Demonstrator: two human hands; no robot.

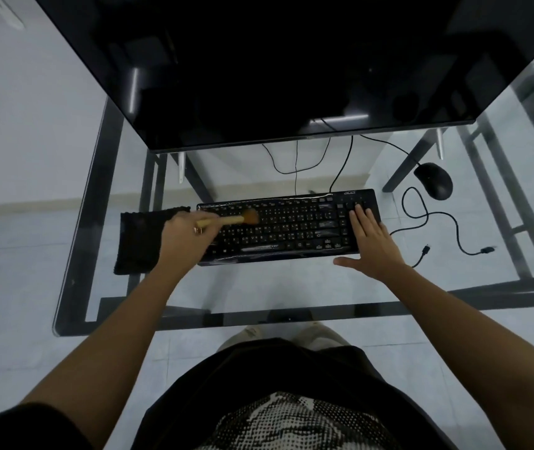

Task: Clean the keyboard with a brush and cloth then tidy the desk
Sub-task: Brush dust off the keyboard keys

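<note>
Our left hand closed around a wooden brush, bristles on the black keyboard just right of the grip, black cloth beside it leftward, our right hand flat and open on the keyboard's far end, mouse beyond, on the glass desk.
</note>
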